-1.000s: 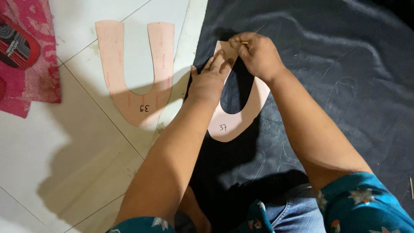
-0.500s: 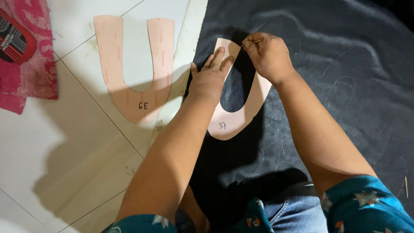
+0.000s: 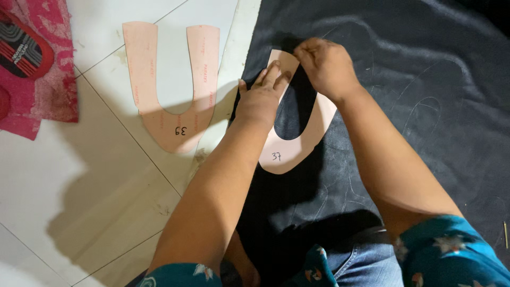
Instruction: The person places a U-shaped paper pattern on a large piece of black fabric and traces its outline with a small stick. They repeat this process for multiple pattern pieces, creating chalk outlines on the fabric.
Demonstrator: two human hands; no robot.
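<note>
white tiled floor (image 3: 95, 202): black cloth (image 3: 425, 106) at three o'clock, u-shaped pink template (image 3: 172, 85) at eleven, pink rag (image 3: 48, 90) at nine.

A person sits on the floor (image 3: 79, 202), which has white tiles. A big black cloth (image 3: 425, 106) is spread over the right part of it. A pink paper shape like the letter U (image 3: 297, 154) lies on the black cloth. The left hand (image 3: 260, 98) lies flat on one arm of this shape and presses it down. The right hand (image 3: 326, 66) is closed at the top of the same arm, fingers pinched together. A second, bigger pink U shape (image 3: 175, 127) lies on the tiles to the left, apart from the hands. A pink rag (image 3: 48, 90) lies in the top left corner with a shoe sole (image 3: 21, 50) on it.
</note>
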